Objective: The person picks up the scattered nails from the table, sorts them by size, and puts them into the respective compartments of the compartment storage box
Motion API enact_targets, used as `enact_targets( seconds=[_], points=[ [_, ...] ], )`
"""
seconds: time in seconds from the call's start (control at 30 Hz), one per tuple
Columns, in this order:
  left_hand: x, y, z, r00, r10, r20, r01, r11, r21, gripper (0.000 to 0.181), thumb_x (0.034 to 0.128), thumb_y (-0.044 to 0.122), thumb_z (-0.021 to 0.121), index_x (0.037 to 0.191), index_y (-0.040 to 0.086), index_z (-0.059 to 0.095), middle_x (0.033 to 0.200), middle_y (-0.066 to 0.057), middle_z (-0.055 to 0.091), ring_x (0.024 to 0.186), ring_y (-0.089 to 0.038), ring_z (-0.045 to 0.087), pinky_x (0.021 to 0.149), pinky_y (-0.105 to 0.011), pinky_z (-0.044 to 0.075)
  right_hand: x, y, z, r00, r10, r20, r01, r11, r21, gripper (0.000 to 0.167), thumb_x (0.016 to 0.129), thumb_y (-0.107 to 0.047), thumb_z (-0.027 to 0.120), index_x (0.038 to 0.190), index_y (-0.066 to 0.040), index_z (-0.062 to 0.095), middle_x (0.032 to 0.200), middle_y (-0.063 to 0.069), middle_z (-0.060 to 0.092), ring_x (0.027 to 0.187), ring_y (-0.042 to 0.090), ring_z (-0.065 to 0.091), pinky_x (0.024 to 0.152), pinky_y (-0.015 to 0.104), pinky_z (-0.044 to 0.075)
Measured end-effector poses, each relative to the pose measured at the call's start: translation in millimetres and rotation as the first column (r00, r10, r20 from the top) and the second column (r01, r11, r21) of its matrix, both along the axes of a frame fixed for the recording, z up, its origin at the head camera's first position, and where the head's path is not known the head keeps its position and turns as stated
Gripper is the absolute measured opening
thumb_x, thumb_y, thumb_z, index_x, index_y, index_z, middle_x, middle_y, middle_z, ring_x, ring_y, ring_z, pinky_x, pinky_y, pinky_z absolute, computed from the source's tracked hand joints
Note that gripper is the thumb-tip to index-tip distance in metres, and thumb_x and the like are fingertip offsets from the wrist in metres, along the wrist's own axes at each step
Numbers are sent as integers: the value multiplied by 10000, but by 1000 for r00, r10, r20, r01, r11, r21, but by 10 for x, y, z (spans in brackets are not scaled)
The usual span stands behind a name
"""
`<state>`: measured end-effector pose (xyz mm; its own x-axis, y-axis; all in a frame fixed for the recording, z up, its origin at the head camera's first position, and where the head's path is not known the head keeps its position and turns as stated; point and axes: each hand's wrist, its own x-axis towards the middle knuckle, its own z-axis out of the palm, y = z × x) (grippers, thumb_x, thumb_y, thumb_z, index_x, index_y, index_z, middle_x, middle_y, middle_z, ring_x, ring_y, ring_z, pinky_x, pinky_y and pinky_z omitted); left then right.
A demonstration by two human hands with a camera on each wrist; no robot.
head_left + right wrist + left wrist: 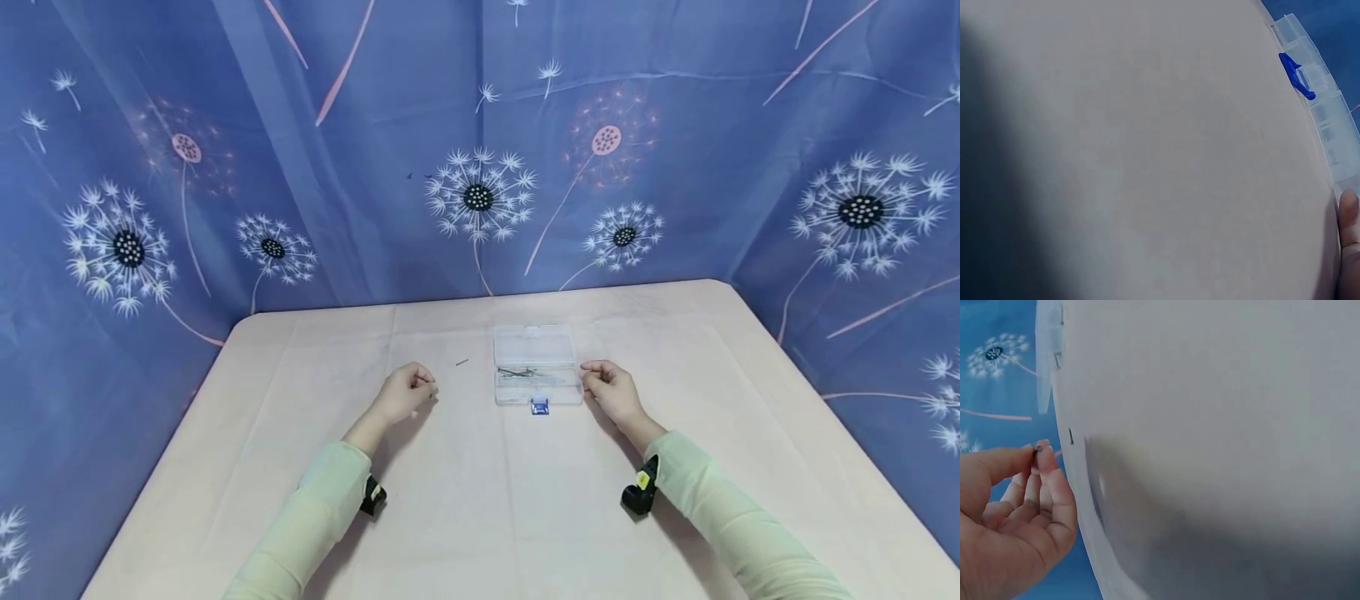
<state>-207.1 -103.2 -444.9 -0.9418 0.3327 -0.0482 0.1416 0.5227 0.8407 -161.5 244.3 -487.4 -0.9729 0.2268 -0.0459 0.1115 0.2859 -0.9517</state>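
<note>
My left hand [406, 392] is raised over the table left of the box. Its thumb and forefinger pinch a small dark screw-like piece [1038, 449], mostly covered by the fingertips. Beyond it, a thin dark screw-like piece [462, 362] lies on the table between that hand and the clear plastic box [537, 395]. The box stands with its lid [533, 343] folded back and several thin dark pieces [517, 372] inside. My right hand [613, 392] is at the box's right end, forefinger and thumb extended beside it; the thumb [1349, 212] appears to touch the end wall.
A blue latch [540, 407] juts from the front of the box. The table [465, 517] has a pale cloth, and blue dandelion-print fabric [375, 208] hangs behind it and along both sides. Dark wrist devices [639, 498] sit under both sleeves.
</note>
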Motion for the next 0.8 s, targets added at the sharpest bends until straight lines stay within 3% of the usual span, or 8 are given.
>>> enact_targets(
  seconds=[0.2, 0.43, 0.63, 0.8],
  points=[
    [34, 116, 20, 998, 31, 46, -38, 986, 160, 130, 888, -25, 587, 991, -96, 552, 899, -238, 659, 748, -280, 676, 673, -293, 576, -11, -4, -2, 1000, -5, 2, 5, 1000, 7, 278, 903, -8, 481, 1143, 104, 564, 921, 134, 609, 676, 0, 535, 615, 131, 498],
    [52, 257, 61, 995, -4, 95, -16, 977, 214, 124, 891, -30, 584, 988, -101, 552, 891, -208, 649, 738, -207, 664, 743, -318, 577, -17, -1, 4, 1000, -4, 17, 4, 1000, 0, 266, 922, -32, 498, 1147, 99, 552, 854, 33, 578, 687, 0, 524, 620, 126, 494],
    [43, 331, 71, 995, -6, 97, -17, 972, 233, 127, 871, -50, 599, 980, -99, 558, 871, -184, 649, 717, -187, 658, 780, -393, 571, -20, 1, 2, 1000, 4, 16, -4, 1000, 7, 278, 919, -10, 470, 1158, 110, 546, 907, 87, 595, 704, -1, 532, 630, 123, 497],
    [38, 384, 70, 997, -2, 76, -18, 968, 252, 128, 863, -51, 606, 970, -106, 563, 863, -194, 651, 683, -126, 637, 732, -337, 581, -17, 0, 9, 1000, -1, 18, 0, 1000, 13, 276, 915, -11, 471, 1153, 100, 554, 918, 105, 594, 710, 8, 532, 632, 125, 499]
  ],
)
